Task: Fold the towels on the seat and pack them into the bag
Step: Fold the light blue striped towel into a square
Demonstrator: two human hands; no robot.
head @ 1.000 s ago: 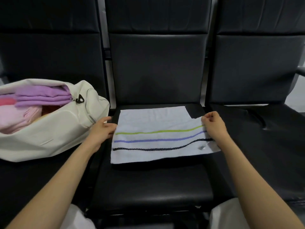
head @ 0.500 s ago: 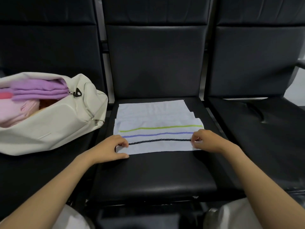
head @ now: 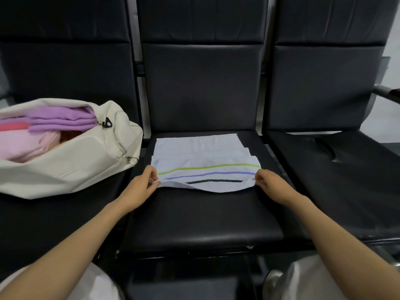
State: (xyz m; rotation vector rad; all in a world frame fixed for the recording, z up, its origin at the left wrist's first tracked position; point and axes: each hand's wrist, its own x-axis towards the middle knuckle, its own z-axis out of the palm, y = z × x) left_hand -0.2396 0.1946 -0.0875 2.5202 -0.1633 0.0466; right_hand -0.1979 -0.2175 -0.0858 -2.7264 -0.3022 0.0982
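Raised since half a second back: near edge of striped towel, now off the seat and sagging between two pinches. Left grip clamped on near-left corner, right grip on near-right corner, equally close; remainder flat on middle seat, long axis left to right. Extends straight away from both grips toward the backrest, so likely calls for carrying the held edge forward onto the far edge; open bag one seat over, nearer left grip.
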